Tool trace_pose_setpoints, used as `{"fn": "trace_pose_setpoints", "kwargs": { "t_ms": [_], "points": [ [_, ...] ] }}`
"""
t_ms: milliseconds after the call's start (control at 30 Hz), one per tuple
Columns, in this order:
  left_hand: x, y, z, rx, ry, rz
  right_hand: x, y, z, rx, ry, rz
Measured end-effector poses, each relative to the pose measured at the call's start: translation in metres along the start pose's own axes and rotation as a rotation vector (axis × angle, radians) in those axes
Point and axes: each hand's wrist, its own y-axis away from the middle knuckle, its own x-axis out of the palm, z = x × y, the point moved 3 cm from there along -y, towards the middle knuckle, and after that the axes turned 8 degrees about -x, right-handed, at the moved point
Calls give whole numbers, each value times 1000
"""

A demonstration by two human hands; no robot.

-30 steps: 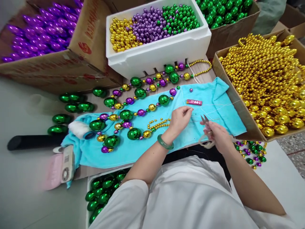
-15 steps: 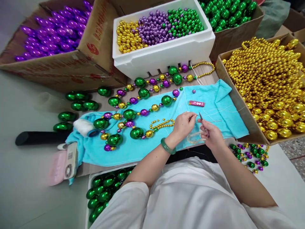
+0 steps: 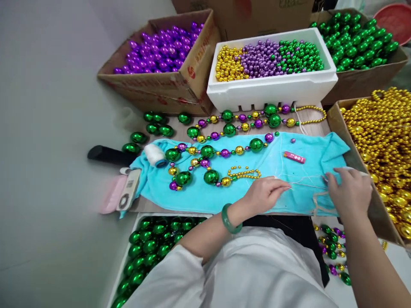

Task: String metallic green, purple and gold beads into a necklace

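Observation:
My left hand [image 3: 265, 194], with a green bangle [image 3: 230, 219] at its wrist, pinches a thin white thread [image 3: 302, 184] over the blue towel [image 3: 192, 201]. To the right, my right hand [image 3: 351, 192] is slightly blurred, low over the towel by the gold-bead box, its thumb and fingers apart. A small dark object [image 3: 326, 179] shows beside its thumb, too unclear to name. A pale loop of cord [image 3: 317, 201] lies below that hand. Ahead are a pink lighter [image 3: 294, 157] and a small purple bead [image 3: 293, 140]. A bead strand [image 3: 225, 152] lies left, with gold beads [image 3: 245, 174] at its end.
Along the back stand a box of purple beads [image 3: 154, 92], a white foam box [image 3: 272, 92] of small beads and a box of green beads [image 3: 362, 77]. The gold-bead box [image 3: 356, 141] borders the right. A thread spool [image 3: 155, 155] and loose green beads [image 3: 165, 130] lie left.
My right hand has moved right, away from my left, and the pointed snips it held no longer show clearly. My left hand still pinches thread. The view has swung left.

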Motion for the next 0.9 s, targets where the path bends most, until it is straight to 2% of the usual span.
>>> {"fn": "trace_pose_setpoints", "kwargs": {
  "t_ms": [133, 233, 267, 367, 467, 533, 633, 733, 833, 900],
  "points": [
    [-34, 20, 3, -35, 112, -74, 17, -58, 49, -60, -305, 30],
    [-61, 31, 5, -58, 162, -165, 47, -104, 84, 58, -404, 207],
    [-71, 35, 5, -61, 180, -207, 56, -117, 94, 90, -396, 228],
    [-101, 50, 2, -57, 234, -373, 77, -144, 115, 145, -390, 282],
    [-131, 65, 0, -24, 296, -548, 81, -156, 125, 175, -449, 311],
    [-146, 73, 0, 1, 337, -641, 72, -160, 128, 183, -516, 325],
    [-162, 80, 2, 39, 385, -719, 42, -166, 135, 176, -708, 359],
    [-170, 81, 1, 86, 406, -757, -2, -173, 149, 124, -920, 359],
    [-173, 81, 2, 74, 419, -781, -55, -181, 167, -3, -866, 313],
    [-173, 81, 2, 39, 415, -785, -90, -186, 176, 4, -816, 225]
  ]
}}
